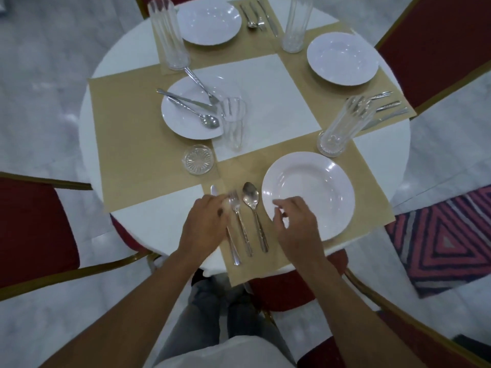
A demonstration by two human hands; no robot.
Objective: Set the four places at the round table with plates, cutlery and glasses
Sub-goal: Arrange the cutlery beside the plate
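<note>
A single wide-angle head-worn camera looks forward and steeply down — close over the round table (pixel 382 152).

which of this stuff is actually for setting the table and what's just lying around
For the job:
near plate, knife, fork, spoon
left plate with loose cutlery on it
far plate, right plate
tall glasses

Lying about:
small glass dish
rug
chairs
</note>
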